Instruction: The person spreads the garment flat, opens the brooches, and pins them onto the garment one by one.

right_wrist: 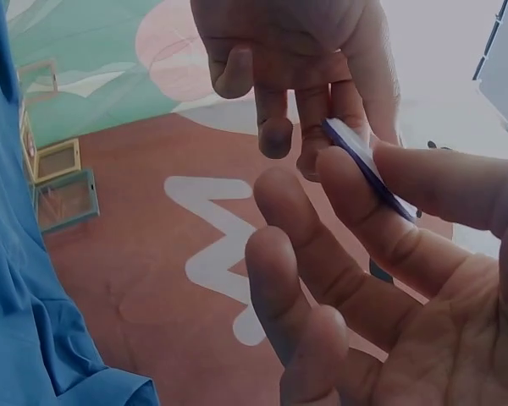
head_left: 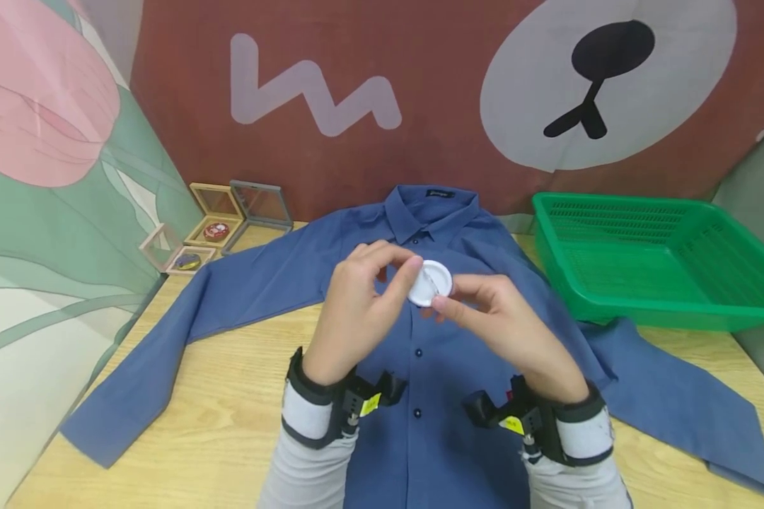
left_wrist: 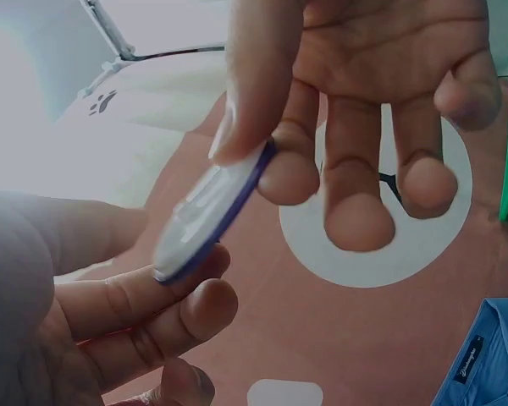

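A round pin badge [head_left: 431,283] is held up over the blue shirt [head_left: 382,367], its white back and metal pin facing the head camera. My right hand [head_left: 499,311] pinches its lower right edge between thumb and index finger. At the upper left edge, my left hand [head_left: 363,300] has its thumb and index fingertip on the badge. Seen edge-on in the left wrist view, the badge [left_wrist: 212,211] shows a dark blue rim. The shirt lies buttoned and face up, sleeves spread out. The badge's front is hidden from the head view.
Three hinged display boxes stand open at the back left: a yellowish one with a red badge [head_left: 216,231], a pale one with a yellow and dark badge [head_left: 187,261], and a grey one [head_left: 261,205]. A green plastic basket [head_left: 662,314] sits at the back right, close to the sleeve.
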The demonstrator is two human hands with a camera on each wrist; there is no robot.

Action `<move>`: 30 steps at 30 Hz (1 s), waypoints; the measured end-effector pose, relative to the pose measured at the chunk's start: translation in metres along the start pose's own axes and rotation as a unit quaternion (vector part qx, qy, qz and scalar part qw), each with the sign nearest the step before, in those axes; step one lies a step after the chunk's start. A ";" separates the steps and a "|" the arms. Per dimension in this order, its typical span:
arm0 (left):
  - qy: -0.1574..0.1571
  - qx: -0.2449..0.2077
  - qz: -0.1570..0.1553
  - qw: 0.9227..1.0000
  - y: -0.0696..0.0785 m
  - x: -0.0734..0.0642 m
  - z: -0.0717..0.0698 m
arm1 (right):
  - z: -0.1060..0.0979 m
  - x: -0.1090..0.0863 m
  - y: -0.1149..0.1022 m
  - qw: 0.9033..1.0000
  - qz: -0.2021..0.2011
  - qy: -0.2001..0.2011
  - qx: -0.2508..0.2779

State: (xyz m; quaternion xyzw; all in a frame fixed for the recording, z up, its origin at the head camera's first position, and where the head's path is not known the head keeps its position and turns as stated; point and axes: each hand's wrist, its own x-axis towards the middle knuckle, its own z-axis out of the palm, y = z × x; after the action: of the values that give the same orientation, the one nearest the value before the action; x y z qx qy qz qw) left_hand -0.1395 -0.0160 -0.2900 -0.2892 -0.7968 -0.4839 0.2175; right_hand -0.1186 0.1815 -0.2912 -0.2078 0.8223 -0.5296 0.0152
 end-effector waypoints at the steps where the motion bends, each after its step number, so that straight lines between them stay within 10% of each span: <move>1: 0.000 -0.002 -0.001 1.000 0.000 0.000 0.000 | 0.000 0.000 0.000 1.000 -0.003 -0.001 0.000; 22: -0.033 0.004 0.033 0.999 -0.003 0.001 -0.006 | 0.000 0.000 0.000 0.998 -0.051 0.022 0.005; 30: -0.038 0.012 0.040 0.998 -0.005 0.002 -0.008 | -0.002 -0.004 -0.005 0.996 -0.001 0.083 0.014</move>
State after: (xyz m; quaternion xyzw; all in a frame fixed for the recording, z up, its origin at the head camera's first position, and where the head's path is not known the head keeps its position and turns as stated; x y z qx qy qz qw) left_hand -0.1432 -0.0241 -0.2885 -0.3368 -0.7982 -0.4533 0.2098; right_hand -0.1138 0.1832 -0.2864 -0.1641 0.8132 -0.5560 -0.0507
